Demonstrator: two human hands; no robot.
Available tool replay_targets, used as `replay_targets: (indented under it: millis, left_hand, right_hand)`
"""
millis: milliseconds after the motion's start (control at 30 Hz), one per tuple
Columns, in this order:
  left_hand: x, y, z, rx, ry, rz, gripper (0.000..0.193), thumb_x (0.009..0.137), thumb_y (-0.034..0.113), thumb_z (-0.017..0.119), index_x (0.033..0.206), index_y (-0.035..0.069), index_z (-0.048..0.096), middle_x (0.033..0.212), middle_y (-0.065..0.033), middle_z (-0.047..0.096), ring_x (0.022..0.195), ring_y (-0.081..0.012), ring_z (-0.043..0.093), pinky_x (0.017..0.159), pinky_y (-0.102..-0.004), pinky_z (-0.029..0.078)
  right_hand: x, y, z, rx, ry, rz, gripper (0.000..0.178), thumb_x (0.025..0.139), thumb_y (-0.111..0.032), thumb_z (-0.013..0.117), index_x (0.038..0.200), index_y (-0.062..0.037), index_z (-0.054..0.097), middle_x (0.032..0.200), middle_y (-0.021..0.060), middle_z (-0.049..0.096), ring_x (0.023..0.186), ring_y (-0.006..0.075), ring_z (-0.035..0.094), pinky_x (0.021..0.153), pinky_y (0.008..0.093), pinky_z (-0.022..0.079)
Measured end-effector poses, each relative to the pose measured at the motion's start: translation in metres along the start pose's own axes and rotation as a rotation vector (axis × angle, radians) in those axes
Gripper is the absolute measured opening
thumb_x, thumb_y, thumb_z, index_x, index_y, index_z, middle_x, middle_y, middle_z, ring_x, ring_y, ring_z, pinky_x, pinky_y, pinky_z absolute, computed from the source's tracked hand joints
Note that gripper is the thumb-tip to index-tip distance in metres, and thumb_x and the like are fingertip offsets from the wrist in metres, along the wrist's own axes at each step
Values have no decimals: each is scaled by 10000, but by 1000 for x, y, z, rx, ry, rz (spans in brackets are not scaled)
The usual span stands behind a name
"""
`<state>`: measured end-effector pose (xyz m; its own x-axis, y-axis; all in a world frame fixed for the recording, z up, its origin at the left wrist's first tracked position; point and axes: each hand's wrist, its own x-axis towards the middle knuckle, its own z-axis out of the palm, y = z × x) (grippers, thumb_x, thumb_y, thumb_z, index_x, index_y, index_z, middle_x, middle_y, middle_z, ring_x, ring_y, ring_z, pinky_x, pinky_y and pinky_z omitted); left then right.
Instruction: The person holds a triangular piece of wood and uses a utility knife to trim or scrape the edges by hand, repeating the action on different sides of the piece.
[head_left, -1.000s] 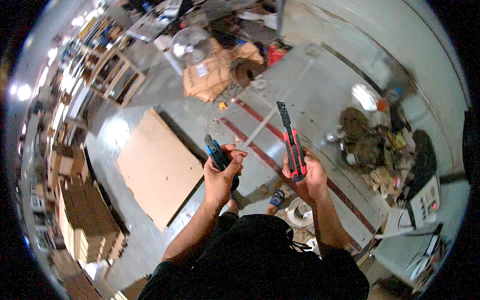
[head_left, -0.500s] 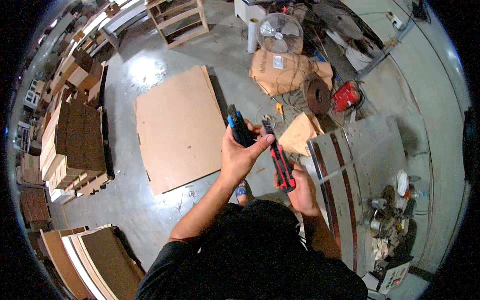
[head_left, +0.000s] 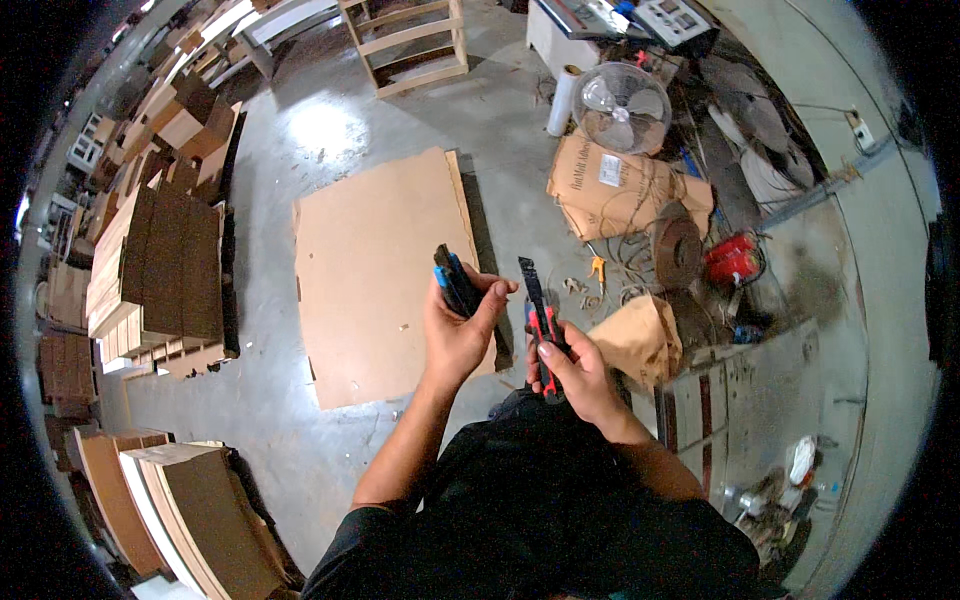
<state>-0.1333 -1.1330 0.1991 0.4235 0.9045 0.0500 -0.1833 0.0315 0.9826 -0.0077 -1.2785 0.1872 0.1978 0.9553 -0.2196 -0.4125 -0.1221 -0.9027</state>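
Observation:
My left hand (head_left: 452, 345) is closed around a black-and-blue utility knife (head_left: 462, 292), its dark end angled up and away from me. My right hand (head_left: 588, 385) grips a red-and-black utility knife (head_left: 549, 352) around the handle, thumb lying along it. A dark blade (head_left: 530, 278) sticks out of its top end. A small gap separates the two hands, which are held in front of my dark clothing. Below and beyond them, a large flat cardboard sheet (head_left: 375, 260) lies on the grey floor.
Stacked boards (head_left: 165, 265) stand at the left, with more panels (head_left: 200, 510) nearer me. At the far right are a fan (head_left: 622, 105), brown paper sacks (head_left: 610, 190), tangled cords, and a red canister (head_left: 735, 258). A wooden frame (head_left: 415, 42) stands at the back.
My left thumb has drawn back from the red-and-black knife, and the hands are now apart. That knife stands more upright. The whole view has shifted, with the surroundings appearing farther right.

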Motion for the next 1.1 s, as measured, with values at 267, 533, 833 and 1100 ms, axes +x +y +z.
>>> replay_targets:
  millis: [267, 533, 833, 1100]
  left_hand:
    - [155, -3, 23, -54, 50, -77, 265, 928, 38, 736, 1032, 81, 497, 1020, -132, 752, 805, -123, 651, 690, -270, 526]
    - [298, 18, 69, -286, -20, -91, 353, 880, -58, 746, 1079, 83, 490, 1095, -145, 722, 906, -147, 668, 744, -287, 543]
    - [455, -4, 63, -302, 9, -101, 369, 865, -79, 741, 1086, 94, 502, 1092, -127, 724, 903, -152, 678, 756, -288, 562]
    - [619, -26, 35, -381, -34, -191, 283, 937, 22, 724, 1072, 84, 483, 1044, -126, 750, 776, -114, 646, 669, -274, 537]
  right_hand:
    - [154, -66, -62, 3, -148, 3, 298, 1076, -206, 537, 1328, -48, 519, 976, 49, 632, 799, 115, 638, 692, 281, 552]
    - [290, -160, -97, -28, -216, -6, 313, 1082, -217, 524, 1324, -23, 483, 1019, 99, 665, 790, 142, 654, 670, 282, 549]
    - [445, -201, -117, -35, -207, 17, 289, 1069, -235, 545, 1271, -32, 508, 1002, 117, 660, 789, 167, 649, 668, 313, 549]
    - [604, -237, -120, -36, -115, 33, 377, 1067, -230, 548, 1364, -1, 511, 987, 115, 659, 792, 165, 652, 665, 321, 551]
